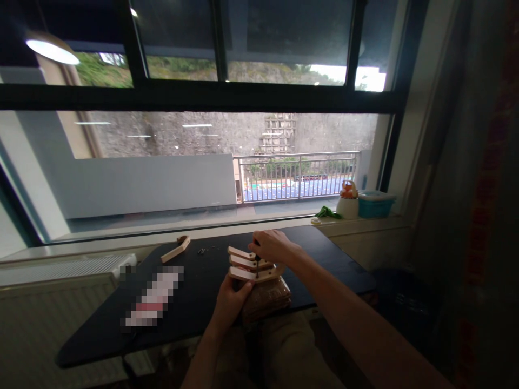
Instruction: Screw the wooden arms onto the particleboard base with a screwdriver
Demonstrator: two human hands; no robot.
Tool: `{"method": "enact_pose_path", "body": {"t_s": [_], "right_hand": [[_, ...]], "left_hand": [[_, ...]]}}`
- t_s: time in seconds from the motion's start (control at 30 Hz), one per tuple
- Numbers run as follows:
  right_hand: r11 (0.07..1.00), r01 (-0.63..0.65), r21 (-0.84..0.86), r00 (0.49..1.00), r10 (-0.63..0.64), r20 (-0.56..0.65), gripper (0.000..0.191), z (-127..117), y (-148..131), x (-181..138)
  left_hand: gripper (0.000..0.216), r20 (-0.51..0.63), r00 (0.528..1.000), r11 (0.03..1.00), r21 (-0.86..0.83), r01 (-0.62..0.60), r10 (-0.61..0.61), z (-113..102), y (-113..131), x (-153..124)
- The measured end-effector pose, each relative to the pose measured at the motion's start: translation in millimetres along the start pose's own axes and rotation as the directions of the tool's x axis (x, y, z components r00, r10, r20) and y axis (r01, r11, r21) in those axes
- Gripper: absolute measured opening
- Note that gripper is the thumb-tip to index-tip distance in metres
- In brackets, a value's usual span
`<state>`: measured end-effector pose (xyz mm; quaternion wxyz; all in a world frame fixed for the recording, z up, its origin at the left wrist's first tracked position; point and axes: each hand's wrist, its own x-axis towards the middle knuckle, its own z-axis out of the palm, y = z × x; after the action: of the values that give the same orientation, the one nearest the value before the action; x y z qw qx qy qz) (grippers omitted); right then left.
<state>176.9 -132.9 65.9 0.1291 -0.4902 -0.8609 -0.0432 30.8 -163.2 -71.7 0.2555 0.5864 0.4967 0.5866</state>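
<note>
On the black table (194, 302) stands a light wooden assembly (248, 265) of three stacked slats, resting on a brown bundle (267, 300) at the near edge. My left hand (231, 302) grips the assembly from below and steadies it. My right hand (272, 246) is closed above it round a dark-handled screwdriver (257, 263) that points down into the slats. A loose wooden piece (175, 249) lies at the far left of the table, with several small dark screws (205, 250) beside it.
A blurred-out flat object (152, 299) lies on the table's left part. The windowsill holds a white pot (347, 202), a teal box (375, 204) and something green (327, 213). A white radiator (60, 302) stands left; a large window fills the back.
</note>
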Motion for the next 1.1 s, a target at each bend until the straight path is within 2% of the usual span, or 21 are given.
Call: {"method": "enact_pose_path", "body": {"t_s": [0.3,0.67,0.77,0.83,0.87,0.93,1.0,1.07,1.1], "right_hand": [[0.999,0.037,0.017,0.998,-0.038,0.049,0.029,-2.7,1.4,-3.4],[0.999,0.034,-0.005,0.998,-0.033,0.047,0.04,-4.5,-2.1,-2.5],[0.999,0.042,-0.009,0.999,-0.042,0.02,0.038,-4.5,-5.2,-5.1],[0.999,0.052,-0.005,0.999,-0.052,0.009,0.035,-4.4,-6.3,-6.3],[0.998,0.059,0.0,0.998,-0.059,0.009,0.034,-4.4,-6.3,-6.3],[0.997,0.072,0.012,0.997,-0.072,0.015,0.031,-4.6,-5.0,-4.9],[0.997,0.077,0.02,0.997,-0.077,0.017,0.03,-5.7,-2.6,-2.4],[0.997,0.08,0.02,0.997,-0.08,0.012,0.034,-7.8,0.2,0.1],[0.996,0.084,0.016,0.996,-0.084,0.011,0.036,-9.3,1.4,1.0]], "left_hand": [[0.029,0.011,1.0,1.0,0.009,-0.011,0.011,-0.7,2.1,-0.3],[0.029,0.024,0.999,0.999,0.031,-0.034,0.033,1.1,-1.2,1.9],[0.037,0.013,0.998,0.998,0.032,-0.055,0.055,-1.8,-2.4,-4.2],[0.048,-0.056,0.995,0.993,0.088,-0.082,0.087,-7.3,2.3,-11.9],[0.049,-0.139,0.979,0.973,0.194,-0.122,0.15,-10.7,7.2,-15.5],[0.045,-0.263,0.898,0.87,0.444,-0.213,0.354,-17.4,21.9,-19.6],[0.039,-0.264,0.829,0.748,0.614,-0.25,0.493,-21.3,39.7,-17.1],[0.035,-0.159,0.832,0.667,0.685,-0.295,0.531,-20.9,54.8,-8.9],[0.035,-0.114,0.848,0.652,0.694,-0.305,0.517,-19.0,60.1,-3.9]]}}
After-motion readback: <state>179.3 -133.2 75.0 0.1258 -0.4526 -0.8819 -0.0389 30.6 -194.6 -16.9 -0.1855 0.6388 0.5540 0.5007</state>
